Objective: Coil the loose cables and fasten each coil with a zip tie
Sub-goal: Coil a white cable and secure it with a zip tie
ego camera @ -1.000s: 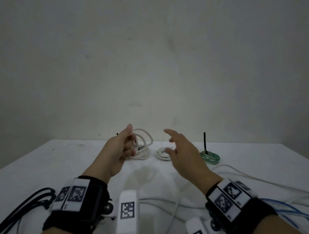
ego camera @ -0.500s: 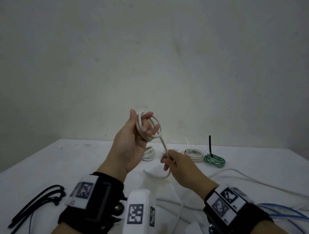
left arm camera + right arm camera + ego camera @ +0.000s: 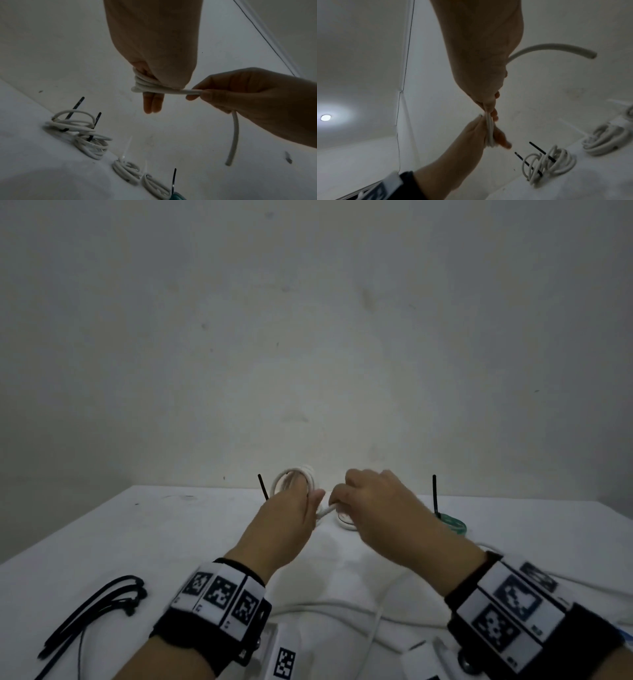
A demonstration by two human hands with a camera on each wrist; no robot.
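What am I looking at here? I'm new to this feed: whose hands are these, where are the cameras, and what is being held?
No machine: a person's bare hands, wearing wrist bands with cameras. One picture comes from a head camera, one from each wrist. The left hand has a thin white cable wound round its fingers; the right hand pinches the cable's free end. On the white table lie finished white coils, a green coil with an upright black zip tie, and spare black zip ties.
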